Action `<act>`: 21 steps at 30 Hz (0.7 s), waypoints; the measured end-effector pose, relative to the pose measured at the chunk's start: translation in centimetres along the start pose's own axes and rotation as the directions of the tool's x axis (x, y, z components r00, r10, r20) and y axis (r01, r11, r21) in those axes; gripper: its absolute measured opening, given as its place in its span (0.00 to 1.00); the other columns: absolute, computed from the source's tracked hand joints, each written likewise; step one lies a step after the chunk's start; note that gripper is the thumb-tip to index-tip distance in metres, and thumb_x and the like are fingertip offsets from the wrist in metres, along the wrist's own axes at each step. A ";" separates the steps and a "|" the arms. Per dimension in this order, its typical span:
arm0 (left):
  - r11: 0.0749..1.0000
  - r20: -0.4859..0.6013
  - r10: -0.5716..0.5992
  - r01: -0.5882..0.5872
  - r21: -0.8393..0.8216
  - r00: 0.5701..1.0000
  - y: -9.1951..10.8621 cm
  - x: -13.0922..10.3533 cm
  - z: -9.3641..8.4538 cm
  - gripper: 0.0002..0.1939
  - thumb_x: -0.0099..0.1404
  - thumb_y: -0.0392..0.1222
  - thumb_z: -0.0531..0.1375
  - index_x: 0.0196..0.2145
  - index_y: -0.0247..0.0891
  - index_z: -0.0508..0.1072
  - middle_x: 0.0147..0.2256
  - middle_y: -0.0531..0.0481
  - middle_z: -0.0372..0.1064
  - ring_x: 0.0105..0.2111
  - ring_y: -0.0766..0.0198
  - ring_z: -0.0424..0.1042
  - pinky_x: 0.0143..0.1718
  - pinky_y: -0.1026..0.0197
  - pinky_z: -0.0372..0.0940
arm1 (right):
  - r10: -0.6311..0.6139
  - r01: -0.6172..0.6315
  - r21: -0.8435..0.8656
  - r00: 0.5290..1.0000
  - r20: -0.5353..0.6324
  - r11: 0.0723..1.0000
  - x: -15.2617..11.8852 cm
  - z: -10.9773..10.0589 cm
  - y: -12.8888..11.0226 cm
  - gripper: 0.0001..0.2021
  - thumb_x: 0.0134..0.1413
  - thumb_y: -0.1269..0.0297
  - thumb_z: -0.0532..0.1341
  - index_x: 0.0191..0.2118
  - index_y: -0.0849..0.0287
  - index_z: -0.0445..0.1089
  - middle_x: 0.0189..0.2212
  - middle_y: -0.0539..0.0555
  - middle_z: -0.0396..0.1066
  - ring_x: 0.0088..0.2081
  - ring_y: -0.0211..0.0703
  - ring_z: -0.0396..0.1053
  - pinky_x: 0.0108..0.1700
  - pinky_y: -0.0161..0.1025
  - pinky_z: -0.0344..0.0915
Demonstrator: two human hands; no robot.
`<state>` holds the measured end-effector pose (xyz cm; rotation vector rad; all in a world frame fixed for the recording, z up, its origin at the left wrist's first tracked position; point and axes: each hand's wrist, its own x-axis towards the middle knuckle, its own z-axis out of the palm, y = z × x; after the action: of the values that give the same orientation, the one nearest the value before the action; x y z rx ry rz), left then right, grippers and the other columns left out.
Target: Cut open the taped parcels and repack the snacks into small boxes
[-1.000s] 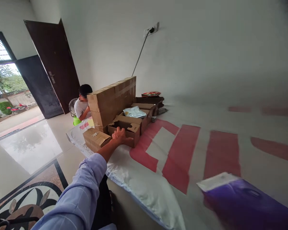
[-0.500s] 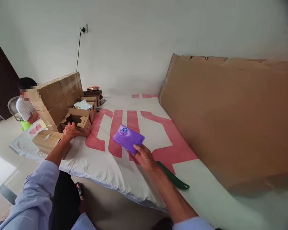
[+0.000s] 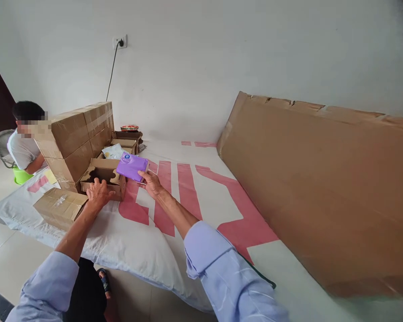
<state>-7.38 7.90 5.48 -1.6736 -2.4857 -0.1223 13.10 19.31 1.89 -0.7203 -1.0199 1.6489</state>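
Note:
Pinched at its right end in my right hand (image 3: pixel 150 182) is a purple tissue pack (image 3: pixel 131 167), tilted slightly and held above the right side of an open cardboard box (image 3: pixel 119 191). My left hand (image 3: pixel 100 193) grips the near rim of that box, fingers curled over the edge and thumb out along the wall. The box has scalloped cut-out flaps and a dark interior, whose contents I cannot make out. Just behind the tissue pack lies a white plastic packet (image 3: pixel 113 151) on another box.
A closed, taped carton (image 3: pixel 58 206) sits left of my left hand. Stacked cartons (image 3: pixel 69 136) form a wall behind the boxes. A large cardboard sheet (image 3: pixel 309 188) leans at the right. Beyond the stack a person (image 3: pixel 26 145) sits.
My right hand has carried the tissue pack left and away from me, up to the open box. My left hand has stayed at the box's near rim.

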 end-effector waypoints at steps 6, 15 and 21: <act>0.966 -0.326 -0.001 -0.083 -0.244 0.945 0.3 -2.0 4.0 0.30 0.69 0.48 0.68 0.64 0.36 0.68 0.61 0.30 0.64 0.58 0.38 0.72 0.55 0.41 0.74 | 0.054 -0.054 0.004 0.995 -0.086 0.999 4.0 3.3 0.6 0.24 0.44 0.43 0.77 0.31 0.52 0.66 0.23 0.46 0.69 0.31 0.42 0.71 0.34 0.39 0.72; 0.726 -0.272 -0.310 0.042 -0.686 0.911 1.1 -2.3 11.4 0.36 0.70 0.51 0.67 0.67 0.31 0.62 0.60 0.28 0.67 0.63 0.40 0.71 0.65 0.42 0.70 | 0.127 -0.142 -0.083 0.978 -0.165 0.986 7.5 8.3 1.6 0.18 0.52 0.48 0.75 0.34 0.53 0.70 0.26 0.47 0.72 0.30 0.41 0.70 0.28 0.35 0.67; 0.604 -0.183 -0.408 0.114 -0.789 0.894 1.1 0.1 11.5 0.33 0.67 0.49 0.72 0.62 0.43 0.62 0.56 0.41 0.71 0.58 0.50 0.75 0.62 0.46 0.73 | 0.128 -0.167 -0.120 0.951 -0.280 0.979 8.9 7.8 2.1 0.16 0.54 0.52 0.75 0.36 0.54 0.71 0.25 0.47 0.72 0.29 0.40 0.70 0.26 0.34 0.63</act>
<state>-7.22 10.13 -5.89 -1.2464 -2.4996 -1.5741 2.94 25.40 3.84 -1.1094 -0.9087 1.5604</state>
